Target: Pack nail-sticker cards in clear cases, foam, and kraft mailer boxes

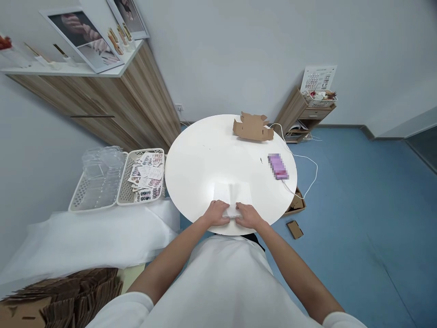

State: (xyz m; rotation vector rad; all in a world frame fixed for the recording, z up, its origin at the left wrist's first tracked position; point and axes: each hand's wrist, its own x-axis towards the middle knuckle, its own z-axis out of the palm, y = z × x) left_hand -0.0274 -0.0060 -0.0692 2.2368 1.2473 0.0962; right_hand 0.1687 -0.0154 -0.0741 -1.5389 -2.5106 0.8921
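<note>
Near the front edge of the round white table (191,168), a thin white packing sheet (243,190) lies spread with a raised fold along its middle. My left hand (217,213) grips the near left side of the sheet, its fingers curled inward. From the other side my right hand (248,216) holds it the same way, a small gap between the two hands. A pale, partly see-through flat piece (232,212) shows in that gap. Whether it is separate from the sheet, I cannot tell.
An unfolded brown carton (253,127) lies at the table's far side, near a purple pixelated item (278,166) and a white cable (307,158). Left stand baskets of clear plastic boxes (99,182) and printed cards (148,175), stacked white sheets (102,239) and flattened cartons (75,300).
</note>
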